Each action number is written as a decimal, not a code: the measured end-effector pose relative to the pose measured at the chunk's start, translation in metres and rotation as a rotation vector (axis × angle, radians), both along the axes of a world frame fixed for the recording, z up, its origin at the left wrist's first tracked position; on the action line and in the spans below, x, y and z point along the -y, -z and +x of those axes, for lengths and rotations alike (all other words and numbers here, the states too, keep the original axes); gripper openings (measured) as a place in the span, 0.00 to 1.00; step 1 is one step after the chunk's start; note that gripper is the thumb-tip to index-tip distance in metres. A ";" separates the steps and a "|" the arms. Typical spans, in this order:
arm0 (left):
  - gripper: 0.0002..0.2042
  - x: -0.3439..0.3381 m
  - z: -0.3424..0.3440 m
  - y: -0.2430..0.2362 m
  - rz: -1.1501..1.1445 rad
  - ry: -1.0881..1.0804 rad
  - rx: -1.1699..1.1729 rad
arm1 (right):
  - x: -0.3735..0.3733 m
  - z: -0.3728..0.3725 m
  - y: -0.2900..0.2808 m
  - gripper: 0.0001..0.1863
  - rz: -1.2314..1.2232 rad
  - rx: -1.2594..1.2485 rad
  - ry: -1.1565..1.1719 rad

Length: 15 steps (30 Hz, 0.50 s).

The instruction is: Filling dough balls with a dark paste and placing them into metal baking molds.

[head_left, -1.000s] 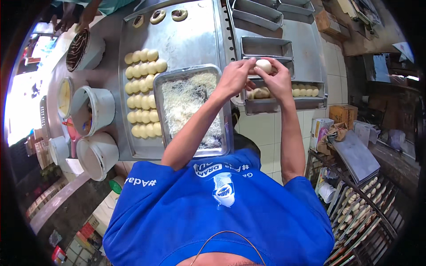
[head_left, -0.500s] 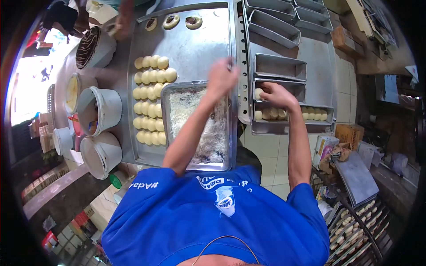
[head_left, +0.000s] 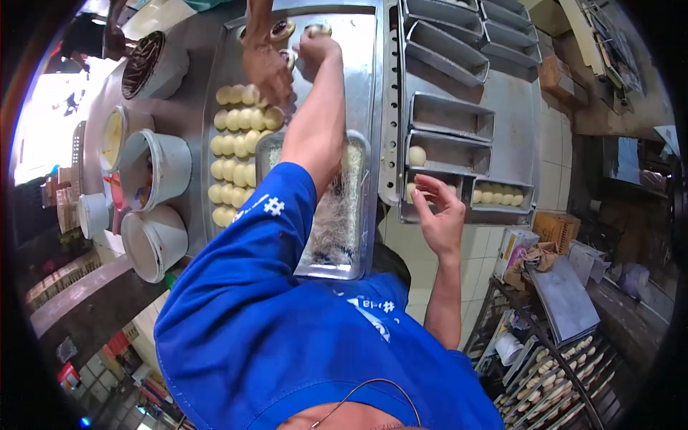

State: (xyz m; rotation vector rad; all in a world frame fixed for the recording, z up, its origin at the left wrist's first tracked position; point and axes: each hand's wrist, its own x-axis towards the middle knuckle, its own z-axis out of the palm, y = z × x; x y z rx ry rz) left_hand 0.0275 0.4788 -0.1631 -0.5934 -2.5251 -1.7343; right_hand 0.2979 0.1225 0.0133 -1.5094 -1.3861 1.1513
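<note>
Now, compared with half a second ago, I see the person's left hand (head_left: 319, 49) stretched to the far end of the large metal tray (head_left: 351, 93); it had been above the tray's nearer right side. The right hand (head_left: 441, 216) has drawn out of a loaf pan (head_left: 462, 152) and is nearer the body. A co-worker's hand (head_left: 269, 74), previously off by the tray's far left corner, now reaches over the tray, beside the rows of dough balls (head_left: 233, 146).

One dough ball (head_left: 416, 156) sits by itself at the left end of that loaf pan: pale cream, round and smooth. The filled dough round (head_left: 317, 29) at the left hand is a flattened pale disc with a dark centre, partly covered by the fingers.

My view shows the left hand's fingers bent down at the filled dough round, touching or nearly so; I cannot tell whether they have closed on it. The right hand is loosely curved, thumb and fingers well apart, and holds nothing I can see. It hangs over the near edge of the next pan (head_left: 448, 178), which has more dough inside, partly hidden by the fingers.
</note>
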 end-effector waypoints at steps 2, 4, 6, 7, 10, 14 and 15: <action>0.06 -0.009 -0.026 0.007 0.409 0.193 0.058 | 0.002 -0.015 0.002 0.15 -0.087 -0.031 -0.046; 0.10 0.034 0.052 -0.068 0.691 0.314 0.733 | 0.003 -0.020 0.017 0.16 -0.129 0.026 -0.033; 0.09 0.085 0.062 -0.128 0.898 0.405 1.192 | 0.005 -0.041 0.025 0.17 -0.083 0.083 -0.211; 0.09 0.130 0.070 -0.151 0.773 0.653 1.103 | 0.009 -0.051 0.035 0.18 -0.050 0.118 -0.293; 0.17 0.248 0.056 -0.177 0.801 1.016 1.314 | 0.026 -0.091 0.074 0.19 0.433 0.536 -0.453; 0.30 0.375 0.018 -0.172 0.653 0.973 1.640 | 0.061 -0.122 0.117 0.17 0.268 0.673 -0.615; 0.26 0.403 0.008 -0.169 0.584 0.872 1.660 | 0.068 -0.129 0.120 0.17 0.213 0.718 -0.668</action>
